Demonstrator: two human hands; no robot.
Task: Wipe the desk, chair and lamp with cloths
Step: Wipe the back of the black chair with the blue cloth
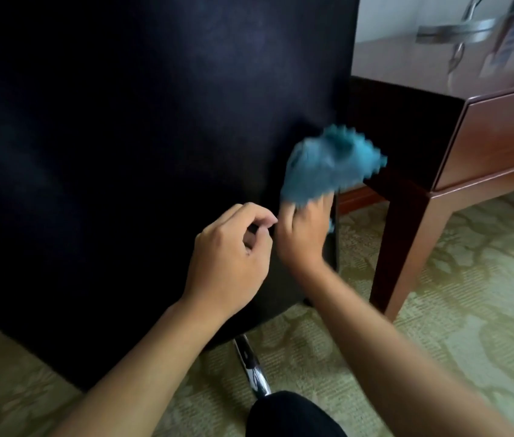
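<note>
Right hand (304,234) grips a fuzzy blue-teal cloth (328,167), bunched and blurred, against the black fabric chair back (123,137). Left hand (232,257) curls loosely, fingertips pinching the fabric. Glossy reddish wooden counter (485,134) stands just beside.

The right hand (304,230) grips a bunched, blurred teal microfibre cloth (328,165) against the right edge of the large black fabric chair back (123,137), the left hand (230,253) curled just beside it, near the glossy reddish-brown wooden desk (485,137).
</note>
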